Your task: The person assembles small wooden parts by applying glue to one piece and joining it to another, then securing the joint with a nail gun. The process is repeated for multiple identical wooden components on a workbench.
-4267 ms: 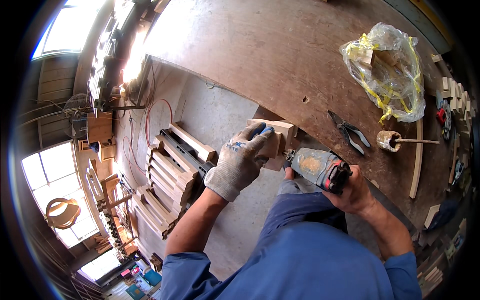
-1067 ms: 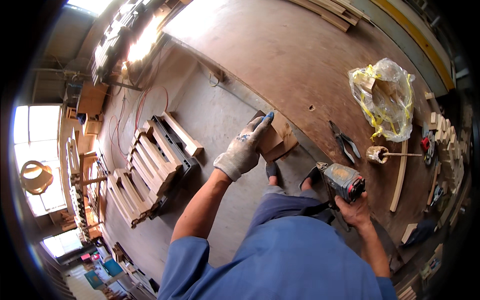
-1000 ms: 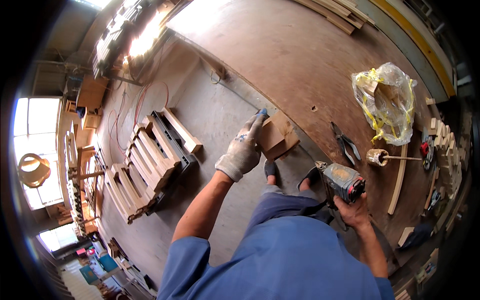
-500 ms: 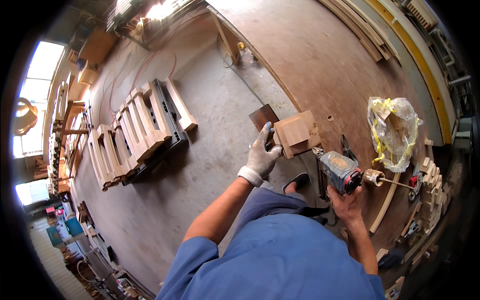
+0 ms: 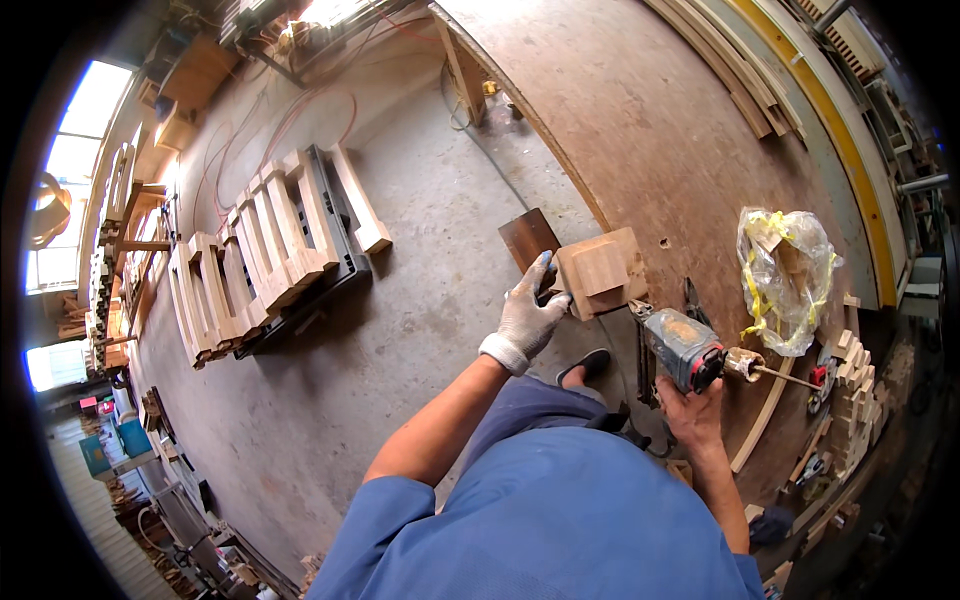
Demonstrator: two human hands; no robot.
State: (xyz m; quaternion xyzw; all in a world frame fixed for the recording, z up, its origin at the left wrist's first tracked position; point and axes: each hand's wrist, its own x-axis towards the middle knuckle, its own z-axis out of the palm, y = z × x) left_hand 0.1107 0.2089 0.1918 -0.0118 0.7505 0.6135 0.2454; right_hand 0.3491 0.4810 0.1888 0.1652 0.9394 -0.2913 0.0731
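My left hand (image 5: pixel 525 315), in a pale knit glove with blue on a fingertip, is closed at the left edge of a stacked wooden piece (image 5: pixel 602 272) by the workbench edge. Its thumb and fingers lie on either side of that edge. A dark brown board (image 5: pixel 529 237) sticks out just beyond the fingers. My bare right hand (image 5: pixel 692 408) is wrapped round a grey nail gun (image 5: pixel 684 348) with a red-ringed end cap. The gun's nose is close to the wooden piece's near right corner; contact there cannot be made out.
A clear plastic bag (image 5: pixel 788 280) with yellow ties lies on the brown workbench (image 5: pixel 640 110), near a glue-caked brush or roller (image 5: pixel 744 364). Long wooden strips (image 5: pixel 725 65) rest at its far side. On the floor to the left, wooden frame parts (image 5: pixel 265 240) sit on a black pallet (image 5: pixel 352 262).
The view has shifted slightly. Both hands keep nearly the same places, the left at the wooden piece and the right on the nail gun.
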